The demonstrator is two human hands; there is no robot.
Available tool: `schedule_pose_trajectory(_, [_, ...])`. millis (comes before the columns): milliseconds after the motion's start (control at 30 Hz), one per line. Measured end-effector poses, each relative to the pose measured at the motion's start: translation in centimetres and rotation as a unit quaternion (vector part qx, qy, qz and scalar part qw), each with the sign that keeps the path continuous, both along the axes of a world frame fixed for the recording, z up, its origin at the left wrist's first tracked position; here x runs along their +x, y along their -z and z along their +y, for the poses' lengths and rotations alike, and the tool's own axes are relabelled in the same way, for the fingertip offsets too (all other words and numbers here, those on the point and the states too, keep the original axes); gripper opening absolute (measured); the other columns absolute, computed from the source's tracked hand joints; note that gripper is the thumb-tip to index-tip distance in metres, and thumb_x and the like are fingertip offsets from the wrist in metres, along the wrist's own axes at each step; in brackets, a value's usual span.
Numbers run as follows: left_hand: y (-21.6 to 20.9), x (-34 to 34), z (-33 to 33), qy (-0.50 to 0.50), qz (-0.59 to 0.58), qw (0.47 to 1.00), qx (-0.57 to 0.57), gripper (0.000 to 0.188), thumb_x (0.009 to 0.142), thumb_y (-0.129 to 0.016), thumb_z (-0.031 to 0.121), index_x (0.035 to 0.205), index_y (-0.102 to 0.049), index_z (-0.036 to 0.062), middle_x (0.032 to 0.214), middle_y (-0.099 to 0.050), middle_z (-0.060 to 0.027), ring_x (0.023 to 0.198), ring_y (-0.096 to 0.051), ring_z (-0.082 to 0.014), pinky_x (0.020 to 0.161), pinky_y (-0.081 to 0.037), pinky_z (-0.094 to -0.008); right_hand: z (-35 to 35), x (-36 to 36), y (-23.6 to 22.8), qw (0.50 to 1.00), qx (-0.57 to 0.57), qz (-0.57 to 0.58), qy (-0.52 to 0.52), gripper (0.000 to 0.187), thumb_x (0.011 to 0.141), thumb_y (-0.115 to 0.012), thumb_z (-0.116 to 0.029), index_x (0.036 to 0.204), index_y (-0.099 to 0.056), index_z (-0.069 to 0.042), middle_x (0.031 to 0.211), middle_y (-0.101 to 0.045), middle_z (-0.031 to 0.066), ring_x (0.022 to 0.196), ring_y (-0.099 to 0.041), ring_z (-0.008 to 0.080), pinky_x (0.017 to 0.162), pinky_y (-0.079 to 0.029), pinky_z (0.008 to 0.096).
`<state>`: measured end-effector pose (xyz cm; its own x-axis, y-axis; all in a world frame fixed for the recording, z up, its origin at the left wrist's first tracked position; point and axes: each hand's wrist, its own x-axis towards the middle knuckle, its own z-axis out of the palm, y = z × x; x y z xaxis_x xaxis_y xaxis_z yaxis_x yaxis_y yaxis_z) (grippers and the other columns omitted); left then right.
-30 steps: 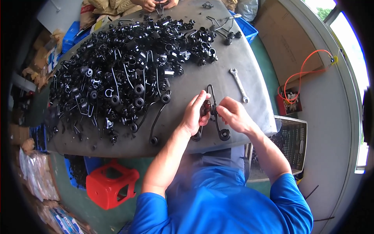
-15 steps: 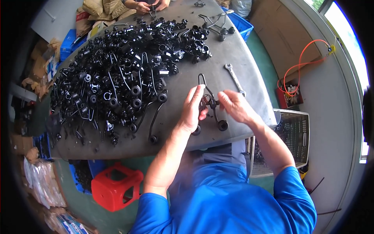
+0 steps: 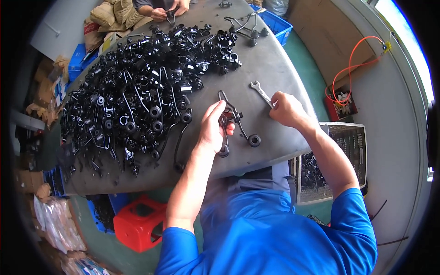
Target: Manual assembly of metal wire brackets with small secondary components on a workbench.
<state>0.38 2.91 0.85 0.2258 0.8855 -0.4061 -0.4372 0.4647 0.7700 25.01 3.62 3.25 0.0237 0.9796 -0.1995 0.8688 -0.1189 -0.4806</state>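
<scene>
My left hand (image 3: 213,127) is closed around a black bent-rod bracket (image 3: 238,116) with a narrow loop at its top and round bushings at its two lower ends. The bracket is above the grey table's near part. Right of it, my right hand (image 3: 288,110) has its fingers closed on the near end of a silver wrench (image 3: 261,93). The wrench's open jaw points away to the far left; its other end is hidden in my fingers. A large heap of black metal brackets and clamps (image 3: 151,87) lies to the left on the table.
Across the table a person's hands (image 3: 170,11) hold a black part. Several bent-rod parts (image 3: 253,34) lie at the far right, beside a blue bin (image 3: 284,30). A grey crate (image 3: 362,158) stands at the right, a red stool (image 3: 137,224) below the table's left front edge.
My right hand has left the bracket, moved up and right, and taken hold of the wrench. My left hand still holds the bracket. The whole view has shifted slightly.
</scene>
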Motion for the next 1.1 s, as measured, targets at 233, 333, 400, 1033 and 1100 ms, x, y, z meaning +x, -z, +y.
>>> schedule_pose_trajectory(233, [-1.6, 0.8, -0.8, -0.114, -0.025, 0.983, 0.143, 0.048, 0.099, -0.058, 0.024, 0.138, -0.04, 0.0018, 0.092, -0.063, -0.0107, 0.063, -0.059, -0.014, 0.053, -0.046, -0.0254, 2.7, 1.1, -1.8, 0.989, -0.124, -0.001, -0.078, 0.023, 0.067, -0.067, -0.019, 0.08, -0.073, -0.001, 0.077, -0.071, 0.0173, 0.076, -0.07, 0.033, 0.073, -0.055, 0.0391])
schedule_pose_trajectory(333, [-1.3, 0.4, -1.1, -0.14, -0.017, 0.971, 0.194, 0.05, 0.099, -0.056, 0.022, 0.142, -0.037, 0.0028, 0.099, -0.065, -0.0117, 0.071, -0.062, -0.0139, 0.058, -0.048, -0.0244, 2.3, 0.2, -2.0, 0.989, -0.121, -0.008, -0.084, 0.024, 0.067, -0.066, -0.021, 0.075, -0.072, 0.0, 0.073, -0.07, 0.0178, 0.072, -0.07, 0.0322, 0.071, -0.055, 0.0387])
schedule_pose_trajectory(400, [-1.3, 0.2, -1.3, -0.151, -0.015, 0.968, 0.198, 0.05, 0.1, -0.055, 0.022, 0.142, -0.037, 0.0031, 0.099, -0.065, -0.0116, 0.073, -0.062, -0.0141, 0.058, -0.048, -0.0243, 1.7, -0.2, -2.6, 0.99, -0.108, -0.022, -0.083, 0.025, 0.068, -0.065, -0.022, 0.077, -0.072, 0.0, 0.074, -0.07, 0.0187, 0.074, -0.07, 0.0331, 0.072, -0.055, 0.0396])
schedule_pose_trajectory(1033, [-1.4, 1.6, -1.0, -0.234, -0.101, 0.961, 0.107, 0.047, 0.101, -0.05, 0.038, 0.138, -0.042, 0.0105, 0.094, -0.061, -0.0093, 0.067, -0.055, -0.0169, 0.058, -0.046, -0.0302, -4.4, -7.3, 0.8, 0.865, 0.267, 0.425, 0.027, 0.017, 0.101, -0.05, -0.012, 0.114, -0.049, -0.001, 0.07, -0.053, 0.0034, 0.064, -0.052, 0.0105, 0.057, -0.044, 0.0302])
schedule_pose_trajectory(1100, [-1.2, 1.9, -0.7, -0.234, -0.101, 0.964, 0.078, 0.047, 0.1, -0.052, 0.04, 0.137, -0.043, 0.0115, 0.094, -0.06, -0.0083, 0.067, -0.055, -0.0169, 0.057, -0.046, -0.0296, -5.2, -8.6, 1.2, 0.926, 0.08, 0.367, -0.037, 0.019, 0.1, -0.052, -0.011, 0.115, -0.05, -0.001, 0.073, -0.056, 0.0065, 0.068, -0.054, 0.0128, 0.063, -0.047, 0.034])
